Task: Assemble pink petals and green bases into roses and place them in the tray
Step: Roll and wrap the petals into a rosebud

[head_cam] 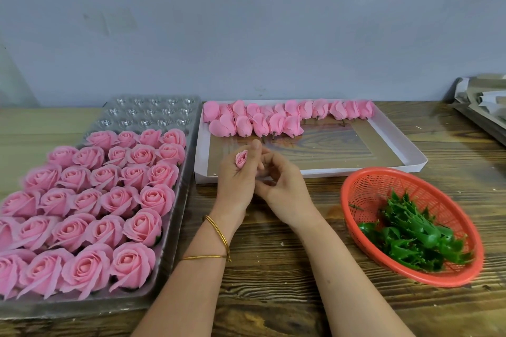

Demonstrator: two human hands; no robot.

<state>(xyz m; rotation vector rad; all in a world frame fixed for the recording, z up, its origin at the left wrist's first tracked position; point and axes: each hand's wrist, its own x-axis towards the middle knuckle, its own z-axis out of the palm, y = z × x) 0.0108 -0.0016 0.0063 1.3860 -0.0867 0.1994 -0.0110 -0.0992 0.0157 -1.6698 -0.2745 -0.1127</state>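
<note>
The left hand (238, 180) sits near the middle of the wooden table (273, 276), palm toward the camera, its fingers curled round a small pink bud (241, 159) that stands up just beside the thumb. The right hand (284, 186) lies against it at 3 o'clock, fingers bent in narrow and touching the left fingers. I cannot tell whether it grips anything of its own. 2 gold bangles (219, 230) ring the left wrist.

At 9 o'clock from the hands is the clear plastic tray (178, 200), packed with finished pink roses (115, 200) that sit upright in rows. The tray's far rows of cups (150, 112) show bare plastic.

At 12 o'clock, just beyond the fingertips, lies a shallow white tray (405, 142). Loose pink petal heads (273, 120) lie on their sides along its far edge in 2 rough rows, the nearer row only on the left.

At 4 o'clock stands a red mesh basket (364, 186), tilted toward the camera, with a heap of green bases (413, 235) in its lower half.

At 2 o'clock, at the table's far right edge, is a stack of grey papers (482, 101).
</note>
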